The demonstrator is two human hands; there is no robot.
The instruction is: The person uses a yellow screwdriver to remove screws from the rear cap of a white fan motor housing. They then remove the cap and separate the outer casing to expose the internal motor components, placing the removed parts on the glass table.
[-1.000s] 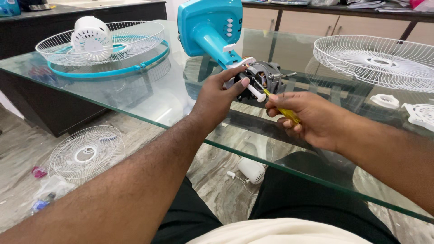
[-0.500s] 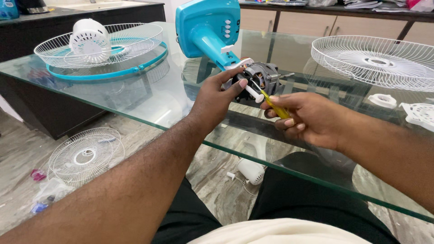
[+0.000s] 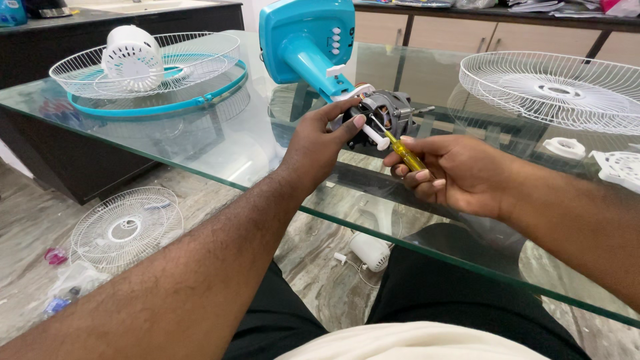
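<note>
A blue table-fan body (image 3: 303, 40) lies on its side on the glass table (image 3: 220, 143), its bare metal motor (image 3: 390, 110) pointing right. My left hand (image 3: 320, 143) grips the motor's near side, fingers around a white plastic part. My right hand (image 3: 453, 173) holds a yellow-handled screwdriver (image 3: 403, 152), its tip set against the motor just right of my left fingers.
A white wire grill with a blue ring and a white motor cover (image 3: 133, 57) lies at the table's far left. Another wire grill (image 3: 560, 87) and small white parts (image 3: 620, 167) lie at the right. A third grill (image 3: 127, 227) and a white cap (image 3: 370, 252) are on the floor.
My right hand and the screwdriver have shifted slightly, the handle twisting a little in my fingers. My left hand keeps the same grip on the motor.
</note>
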